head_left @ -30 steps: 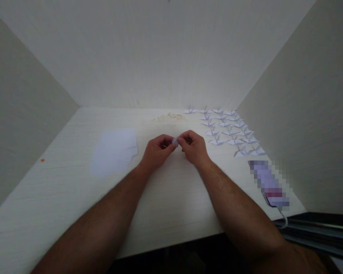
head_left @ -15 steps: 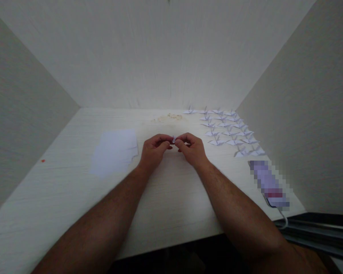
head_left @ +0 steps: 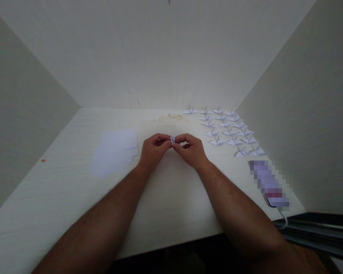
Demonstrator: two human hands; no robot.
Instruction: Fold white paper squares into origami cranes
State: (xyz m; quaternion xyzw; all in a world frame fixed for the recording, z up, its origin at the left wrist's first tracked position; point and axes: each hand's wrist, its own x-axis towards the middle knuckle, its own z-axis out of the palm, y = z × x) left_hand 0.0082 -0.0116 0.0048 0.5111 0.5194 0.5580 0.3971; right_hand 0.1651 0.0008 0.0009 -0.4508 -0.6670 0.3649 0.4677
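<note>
My left hand [head_left: 153,149] and my right hand [head_left: 191,149] meet above the middle of the white table [head_left: 60,190]. Both pinch one small folded piece of pale paper [head_left: 172,139] between thumbs and fingertips. Most of the piece is hidden by the fingers. A stack of white paper sheets [head_left: 114,151] lies just left of my left hand. Rows of several small folded paper cranes [head_left: 228,131] stand to the right of my right hand.
A pixelated oblong object [head_left: 268,184] with a cable lies near the table's right front corner. White panels wall the table in at the left, back and right. A faint stain [head_left: 170,117] marks the far middle, a small red dot [head_left: 43,160] the left side.
Both hands stayed in place; the fingers have worked the small paper piece, which now shows as a narrow upright sliver between the fingertips.
</note>
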